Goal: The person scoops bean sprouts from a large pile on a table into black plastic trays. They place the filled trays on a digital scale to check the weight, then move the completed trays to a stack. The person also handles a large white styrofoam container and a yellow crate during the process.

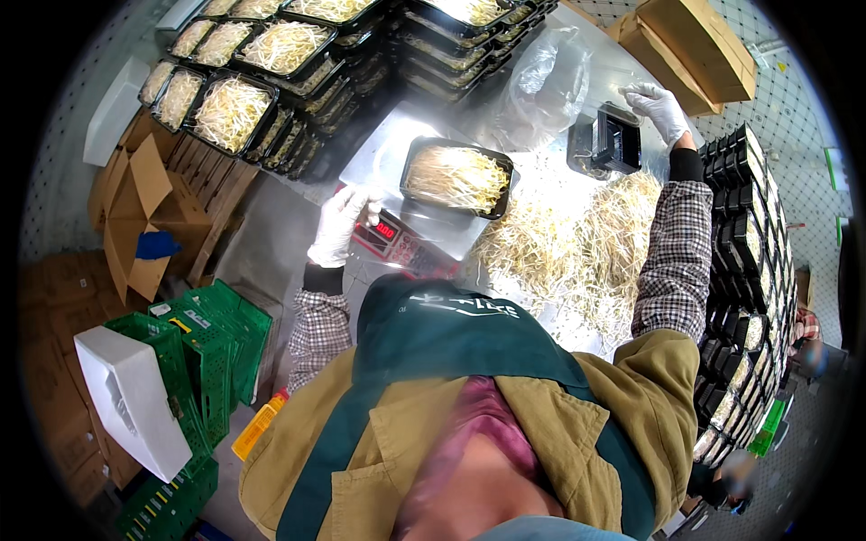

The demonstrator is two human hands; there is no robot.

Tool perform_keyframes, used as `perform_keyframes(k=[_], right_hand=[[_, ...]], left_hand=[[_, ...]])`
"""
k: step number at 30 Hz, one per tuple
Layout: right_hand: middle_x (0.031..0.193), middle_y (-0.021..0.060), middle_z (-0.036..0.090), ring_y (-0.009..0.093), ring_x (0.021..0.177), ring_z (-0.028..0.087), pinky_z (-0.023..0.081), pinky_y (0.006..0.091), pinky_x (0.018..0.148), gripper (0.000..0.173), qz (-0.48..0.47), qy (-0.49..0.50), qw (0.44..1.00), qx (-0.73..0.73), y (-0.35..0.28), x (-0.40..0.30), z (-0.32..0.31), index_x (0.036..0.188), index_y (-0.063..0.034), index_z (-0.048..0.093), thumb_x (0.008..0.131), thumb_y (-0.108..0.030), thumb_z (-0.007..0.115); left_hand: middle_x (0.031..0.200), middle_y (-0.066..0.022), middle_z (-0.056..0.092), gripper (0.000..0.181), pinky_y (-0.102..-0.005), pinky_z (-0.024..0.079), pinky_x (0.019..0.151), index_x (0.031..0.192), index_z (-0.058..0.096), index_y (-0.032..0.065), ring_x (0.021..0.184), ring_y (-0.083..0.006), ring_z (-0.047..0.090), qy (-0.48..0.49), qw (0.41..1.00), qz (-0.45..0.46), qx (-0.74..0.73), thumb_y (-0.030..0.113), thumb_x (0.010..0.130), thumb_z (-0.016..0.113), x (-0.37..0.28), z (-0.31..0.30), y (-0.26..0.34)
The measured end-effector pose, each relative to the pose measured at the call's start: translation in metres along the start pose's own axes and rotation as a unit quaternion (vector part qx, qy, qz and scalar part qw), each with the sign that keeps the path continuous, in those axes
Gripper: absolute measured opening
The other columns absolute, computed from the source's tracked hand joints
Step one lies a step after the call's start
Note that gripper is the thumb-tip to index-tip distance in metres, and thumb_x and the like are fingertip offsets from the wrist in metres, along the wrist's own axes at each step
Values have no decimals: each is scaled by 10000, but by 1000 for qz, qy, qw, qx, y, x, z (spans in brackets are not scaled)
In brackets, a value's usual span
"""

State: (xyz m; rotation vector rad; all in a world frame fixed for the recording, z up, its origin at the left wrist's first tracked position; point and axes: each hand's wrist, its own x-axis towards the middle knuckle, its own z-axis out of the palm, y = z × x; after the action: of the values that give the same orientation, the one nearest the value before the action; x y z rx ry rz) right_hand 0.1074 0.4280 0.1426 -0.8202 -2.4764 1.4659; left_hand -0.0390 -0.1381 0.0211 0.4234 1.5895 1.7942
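A black plastic tray (409, 177) heaped with bean sprouts (460, 177) sits on the plate of a weighing scale (433, 233) with a red lit display. Beside that display is my left hand (344, 224), in a white glove, its fingers loosely curled and nothing visible in them. My right hand (656, 111), gloved too, is stretched out over the far right of the table, just beyond a stack of empty black trays (619, 143). Whether its fingertips pinch anything is unclear. Loose bean sprouts (575, 243) lie piled on the metal table between the scale and my right arm.
Stacked filled trays (270, 51) rise at the back left, with another stack (741, 270) along the right. A clear plastic bag (548, 88) lies behind the pile. Cardboard boxes (697, 54) stand back right. Green crates (216, 338) and a white foam box (132, 399) are at left.
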Motion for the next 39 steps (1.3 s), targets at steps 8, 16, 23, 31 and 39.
perform_keyframes(k=[8,16,23,31,39], right_hand=[[1008,11,703,80,873,628,495,215,786,231,-50,75,996,-9,20,11,2,1115,-25,683,896,-94,654],[980,32,713,83,872,643,515,233,788,168,-170,152,972,-52,18,-5,41,1014,-49,721,848,-52,695],[944,43,688,121,863,639,503,242,799,175,-237,188,947,-112,8,-17,49,1007,-67,723,839,-37,683],[944,29,674,109,851,621,493,233,779,173,-255,166,944,-123,10,-7,32,1014,-61,718,851,-30,672],[1019,-3,681,59,898,612,506,217,804,163,-133,86,987,36,25,-8,21,1024,-47,711,872,-24,657]], left_hand=[[1197,-154,599,414,-320,430,989,1293,541,24,1086,-203,578,-216,891,239,320,224,932,569,84,118,75],[1234,-130,590,344,-404,447,944,1073,697,95,1136,-272,570,-336,663,42,667,349,891,551,239,266,81],[1212,-129,613,280,-397,427,989,1043,719,89,1124,-314,575,-183,680,275,654,243,839,603,296,257,2],[1249,-129,556,330,-411,374,1048,1140,655,57,1218,-286,503,-275,639,165,699,204,846,619,270,272,40],[1283,-90,535,314,-524,290,1074,1156,660,116,1270,-279,450,-315,677,92,658,272,894,582,284,263,43]])
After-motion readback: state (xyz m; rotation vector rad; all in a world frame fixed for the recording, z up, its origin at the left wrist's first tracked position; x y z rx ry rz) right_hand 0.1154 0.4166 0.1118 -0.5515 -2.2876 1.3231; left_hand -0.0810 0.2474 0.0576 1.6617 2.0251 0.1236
